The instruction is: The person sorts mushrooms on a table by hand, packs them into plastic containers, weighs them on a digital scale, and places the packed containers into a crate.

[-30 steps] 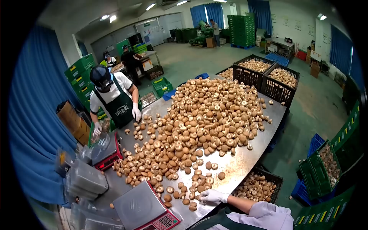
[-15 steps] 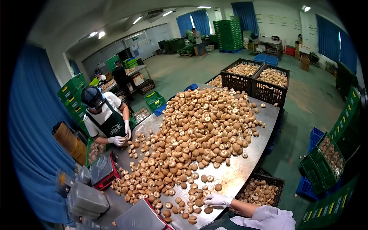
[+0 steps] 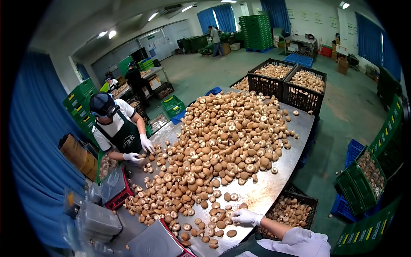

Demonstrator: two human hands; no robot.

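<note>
My right hand (image 3: 247, 217), in a white glove, reaches in from the lower right over the steel table (image 3: 263, 188). Its fingers are drawn together and point left at the edge of a few loose brown mushrooms (image 3: 220, 224); what lies within them is too small to make out. My left hand is out of view. Beyond spreads a large heap of mushrooms (image 3: 227, 137). A scale (image 3: 154, 242) with a grey plate and red body stands at the table's near left.
Across the table, a co-worker (image 3: 122, 128) in white gloves handles mushrooms beside a second scale (image 3: 115, 188). Clear plastic boxes (image 3: 98, 220) are stacked at the left. Black crates (image 3: 304, 92) of mushrooms stand at the far end, another crate (image 3: 293, 210) below the right edge.
The view has tilted up and shifted. My right hand has moved slightly right, and its fingers stay close to the loose mushrooms. The co-worker's hands have come together, then parted over the mushrooms.
</note>
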